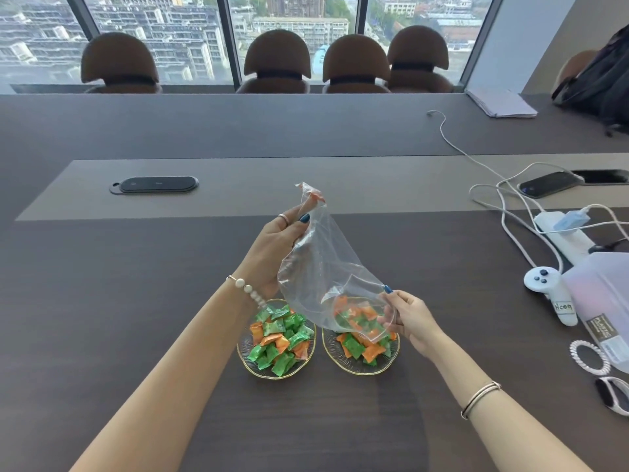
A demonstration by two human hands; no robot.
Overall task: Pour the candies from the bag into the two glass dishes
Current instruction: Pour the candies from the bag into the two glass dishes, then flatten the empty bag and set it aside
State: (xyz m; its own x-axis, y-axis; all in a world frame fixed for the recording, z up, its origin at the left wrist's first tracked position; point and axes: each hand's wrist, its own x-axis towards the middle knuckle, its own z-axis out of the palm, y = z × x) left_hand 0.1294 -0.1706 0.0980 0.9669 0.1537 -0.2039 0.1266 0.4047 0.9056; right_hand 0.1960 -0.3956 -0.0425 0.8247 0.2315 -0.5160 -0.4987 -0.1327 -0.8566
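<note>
A clear plastic bag [323, 267] hangs upside down above two gold-rimmed glass dishes. My left hand [279, 247] grips the bag's bottom end, raised high, where one orange candy [315, 196] still shows inside. My right hand [408, 318] pinches the bag's open mouth low over the right dish [360, 367]. The left dish [272, 371] is heaped with green and orange wrapped candies [279, 338]. The right dish holds a smaller pile of candies [360, 345], partly seen through the bag.
On the right lie a white game controller [548, 291], a power strip [561, 236] with white cables, a translucent plastic box [602, 301], a coiled hair tie [590, 356] and a wristband [614, 395]. A black table socket cover [155, 184] sits far left. Chairs stand beyond the table.
</note>
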